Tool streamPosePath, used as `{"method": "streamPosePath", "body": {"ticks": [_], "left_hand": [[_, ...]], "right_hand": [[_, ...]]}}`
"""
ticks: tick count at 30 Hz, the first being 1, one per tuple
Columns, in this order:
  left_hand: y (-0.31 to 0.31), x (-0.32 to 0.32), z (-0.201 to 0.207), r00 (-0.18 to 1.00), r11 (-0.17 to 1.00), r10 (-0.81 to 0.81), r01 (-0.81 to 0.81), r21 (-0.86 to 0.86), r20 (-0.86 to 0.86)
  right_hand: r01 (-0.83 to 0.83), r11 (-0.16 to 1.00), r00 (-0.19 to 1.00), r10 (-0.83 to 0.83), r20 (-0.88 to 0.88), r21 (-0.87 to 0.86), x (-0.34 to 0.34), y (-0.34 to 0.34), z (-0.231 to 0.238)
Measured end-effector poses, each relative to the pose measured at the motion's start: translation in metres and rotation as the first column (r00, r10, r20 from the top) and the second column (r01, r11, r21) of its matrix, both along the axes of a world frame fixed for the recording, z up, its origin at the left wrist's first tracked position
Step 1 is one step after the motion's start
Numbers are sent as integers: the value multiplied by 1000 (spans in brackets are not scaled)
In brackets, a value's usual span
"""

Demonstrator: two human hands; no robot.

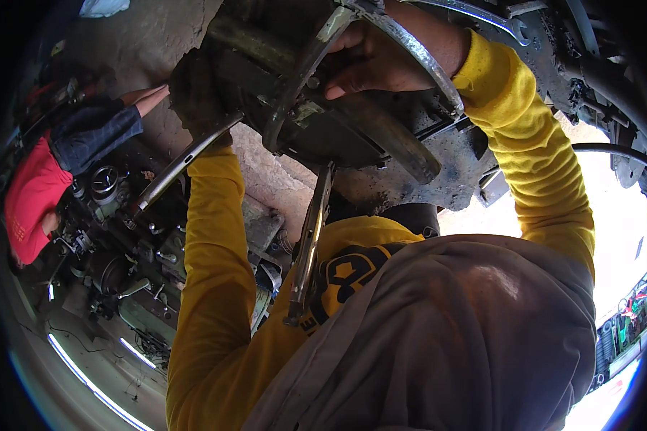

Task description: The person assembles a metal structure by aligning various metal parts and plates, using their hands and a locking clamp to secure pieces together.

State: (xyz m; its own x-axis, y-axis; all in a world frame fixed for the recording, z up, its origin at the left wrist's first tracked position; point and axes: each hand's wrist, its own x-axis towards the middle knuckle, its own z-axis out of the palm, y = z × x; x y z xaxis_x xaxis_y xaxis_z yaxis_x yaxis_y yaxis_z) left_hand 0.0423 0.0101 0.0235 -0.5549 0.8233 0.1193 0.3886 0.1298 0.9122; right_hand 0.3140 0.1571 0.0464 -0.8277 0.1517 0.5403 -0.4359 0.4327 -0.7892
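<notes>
A dark, greasy metal assembly fills the upper middle, with curved bars, a thick round rod and a flat round plate. My right hand reaches in behind a bright curved bar. Its fingers are bent and its thumb lies close to a small bolt head; what they grip is hidden. My left hand is a dark shape at the assembly's left edge, its fingers lost in shadow. Two shiny metal arms with holes stick out from the assembly, one arm toward the left and another arm toward my chest.
A wrench lies at the upper right, near dark machine parts and a curved black hose. At the left, a person in a red shirt is beside cluttered machinery. Grey cloth covers much of the lower foreground.
</notes>
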Motion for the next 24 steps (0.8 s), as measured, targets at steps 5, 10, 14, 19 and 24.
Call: {"method": "streamPosePath", "body": {"ticks": [5, 10, 14, 19, 24], "left_hand": [[0, -1, 0, 1000, 1000, 8, -8, 3, 0], [2, -1, -1, 1000, 1000, 15, -15, 13, 14], [8, 0, 0, 999, 1000, 10, -10, 27, 30], [7, 1, -1, 998, 999, 21, -24, 47, 55], [-3, 3, 2, 993, 994, 68, -75, 75, 100]], "right_hand": [[56, 993, 998, -57, 4, 102, 6, 8, 22], [175, 971, 984, -178, 5, 162, -4, 10, 30], [133, 976, 990, -140, 31, 171, -18, 19, 32], [71, 981, 995, -83, 60, 178, -31, 29, 30], [30, 983, 993, -50, 106, 182, -31, 36, 26]]}}
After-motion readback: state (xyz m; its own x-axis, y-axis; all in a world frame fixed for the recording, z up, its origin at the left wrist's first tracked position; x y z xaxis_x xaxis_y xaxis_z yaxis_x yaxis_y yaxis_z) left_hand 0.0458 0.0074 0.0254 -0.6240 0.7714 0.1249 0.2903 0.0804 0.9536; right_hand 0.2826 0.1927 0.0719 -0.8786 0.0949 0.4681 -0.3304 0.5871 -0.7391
